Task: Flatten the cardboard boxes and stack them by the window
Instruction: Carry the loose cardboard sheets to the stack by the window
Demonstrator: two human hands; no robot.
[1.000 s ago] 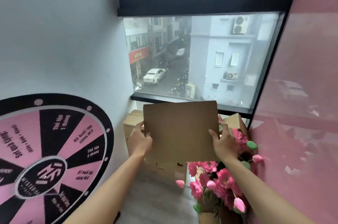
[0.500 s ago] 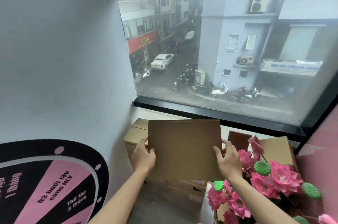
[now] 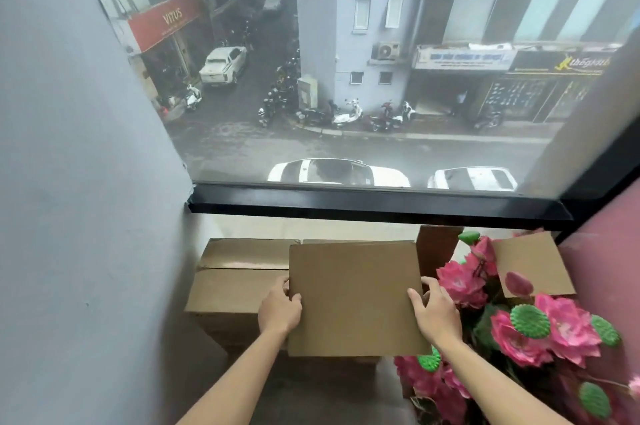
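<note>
A flattened brown cardboard box (image 3: 353,296) is held nearly flat in front of me, just below the window (image 3: 346,78). My left hand (image 3: 280,310) grips its left edge and my right hand (image 3: 434,312) grips its right edge, thumbs on top. Under and behind it sits a stack of brown cardboard boxes (image 3: 235,282) against the grey wall, partly hidden by the held piece.
A black window sill (image 3: 377,202) runs across above the boxes. Pink artificial flowers (image 3: 512,331) with green pods crowd the right side, next to an open cardboard box flap (image 3: 533,268) and a pink wall (image 3: 609,268). A grey wall (image 3: 86,216) closes the left.
The view has tilted down and closer to the window. The flattened box has dropped lower and leaned flatter over the stack, both hands still on its edges.
</note>
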